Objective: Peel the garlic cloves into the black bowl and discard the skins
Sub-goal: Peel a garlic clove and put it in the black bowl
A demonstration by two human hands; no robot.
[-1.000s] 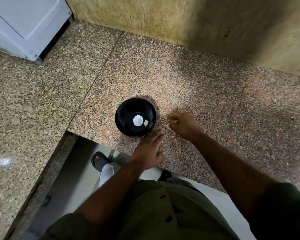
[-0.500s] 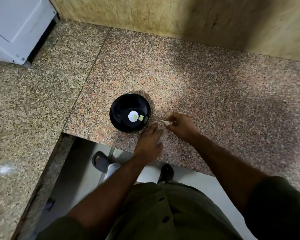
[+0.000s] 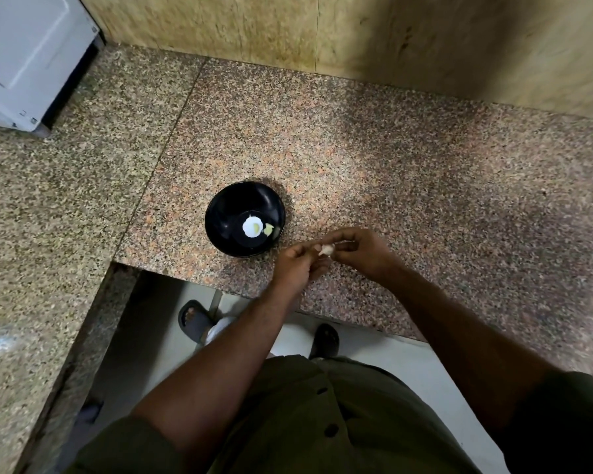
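Head view, looking down: the left hand [image 3: 297,268] and the right hand [image 3: 360,249] meet just beside the black bowl [image 3: 220,230], on its right, above the speckled granite counter [image 3: 391,159]. Between their fingertips sits a small pale garlic clove [image 3: 326,249] — both hands pinch it, fingers curled in around it, one from each side. Whether skin is coming off it is too small to tell.

The bowl stands on the counter near its front edge, apart from the hands. In its bottom lies a pale yellowish piece [image 3: 268,229] of garlic beside a bright white spot — which may be glare; I cannot tell.

Behind the counter rises a yellowish wall panel [image 3: 254,25], and a white appliance [image 3: 24,53] stands at the far left corner. Below the counter edge, the person's olive-green shirt [image 3: 322,415] and two dark sandals [image 3: 194,319] on a light floor show.
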